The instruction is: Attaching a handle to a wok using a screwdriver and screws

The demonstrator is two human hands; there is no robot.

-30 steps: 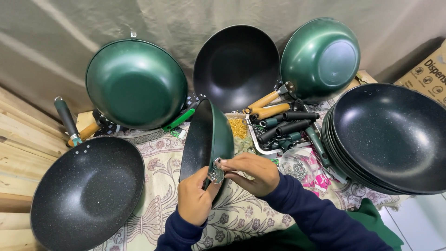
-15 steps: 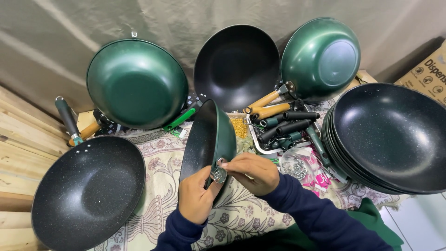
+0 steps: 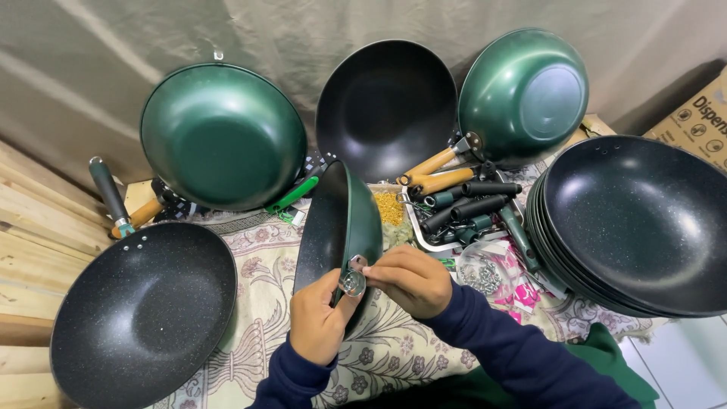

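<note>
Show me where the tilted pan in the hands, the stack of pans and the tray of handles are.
tilted pan [image 3: 327,227], head view, dark inner side
stack of pans [image 3: 644,220], head view, top pan's inside
tray of handles [image 3: 473,208], head view, black handle

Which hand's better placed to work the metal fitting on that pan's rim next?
Probably right. The right hand has fingertips on the metal fitting, while the left hand grips the upright green pan from below, steadying it.

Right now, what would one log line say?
left hand: steadies pan on edge | right hand: at metal fitting | stack of pans: right
</note>
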